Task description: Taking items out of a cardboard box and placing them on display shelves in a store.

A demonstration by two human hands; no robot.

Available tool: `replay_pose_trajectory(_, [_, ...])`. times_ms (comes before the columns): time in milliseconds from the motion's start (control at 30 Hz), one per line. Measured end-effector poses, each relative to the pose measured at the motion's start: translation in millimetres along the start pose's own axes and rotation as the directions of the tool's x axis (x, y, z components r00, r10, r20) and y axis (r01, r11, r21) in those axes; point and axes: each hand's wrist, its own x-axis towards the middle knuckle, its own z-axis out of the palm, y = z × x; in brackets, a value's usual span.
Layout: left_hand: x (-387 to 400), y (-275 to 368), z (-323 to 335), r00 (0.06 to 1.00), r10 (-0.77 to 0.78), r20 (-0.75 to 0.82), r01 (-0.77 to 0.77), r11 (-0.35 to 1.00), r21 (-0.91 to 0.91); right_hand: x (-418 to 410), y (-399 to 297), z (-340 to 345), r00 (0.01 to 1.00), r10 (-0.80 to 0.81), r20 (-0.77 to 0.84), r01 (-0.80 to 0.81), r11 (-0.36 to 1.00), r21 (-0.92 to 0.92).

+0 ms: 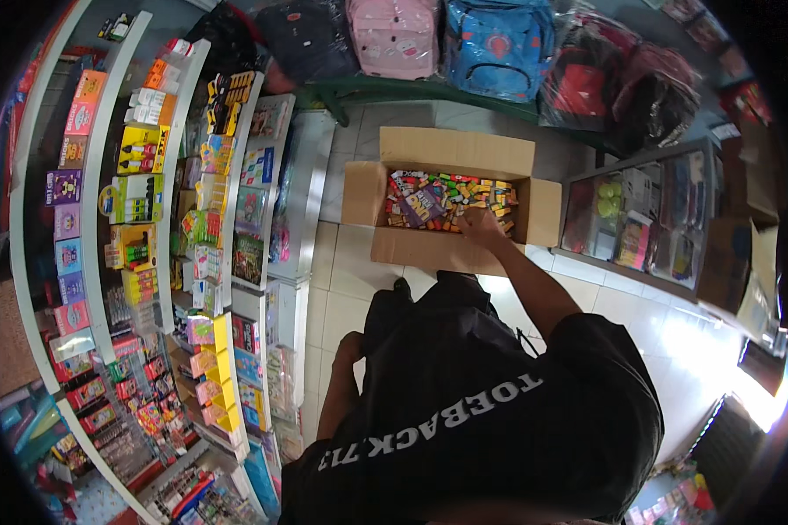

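Observation:
An open cardboard box (pixel 456 147) with its flaps folded out sits on the floor before me. Many small colourful packets (pixel 463 190) fill it, and a purple pack (pixel 423 206) bearing writing lies on top, left of centre. My right hand (pixel 482 228) reaches over the near flap onto the packets at the right half, fingers bent downward. Its fingertips are hidden, so whether it grips a packet is unclear. My left hand (pixel 349 346) rests by my dark-clothed left knee, away from the box; its fingers are mostly out of sight.
Shelves of boxed and carded goods (pixel 138 210) line my left side. Wrapped backpacks (pixel 499 49) stand on a green bench (pixel 381 88) beyond the box. A glass display case (pixel 637 210) stands to the right, with more cardboard boxes (pixel 729 256) beside it. The floor is tiled (pixel 341 282).

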Motion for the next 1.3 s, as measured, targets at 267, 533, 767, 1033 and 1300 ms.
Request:
replay_pose_trajectory(267, [-36, 58, 14, 0.920, -0.389, 0.049, 0.242, 0.464, -0.852, 65, 24, 9, 0.935, -0.329, 0.130, 0.351, 0.909, -0.223])
replay_pose_trajectory(533, [-64, 90, 27, 0.896, -0.441, -0.062, 0.267, 0.643, -0.717, 82, -22, 43, 0.913, -0.329, 0.241, 0.405, 0.798, -0.447])
replay_pose_trajectory(767, [-82, 92, 50, 0.875, -0.473, -0.107, 0.254, 0.634, -0.731, 105, 5, 74, 0.901, -0.345, 0.265, 0.434, 0.697, -0.570])
replay_pose_trajectory(1033, [-45, 69, 17, 0.928, -0.355, -0.111, 0.122, 0.572, -0.811, 67, -22, 26, 0.968, -0.189, 0.166, 0.241, 0.884, -0.401])
replay_pose_trajectory(1300, [37, 104, -115, 0.969, 0.079, -0.236, -0.247, 0.408, -0.879, 1, -57, 0, 0.996, -0.034, 0.079, 0.008, 0.952, 0.306])
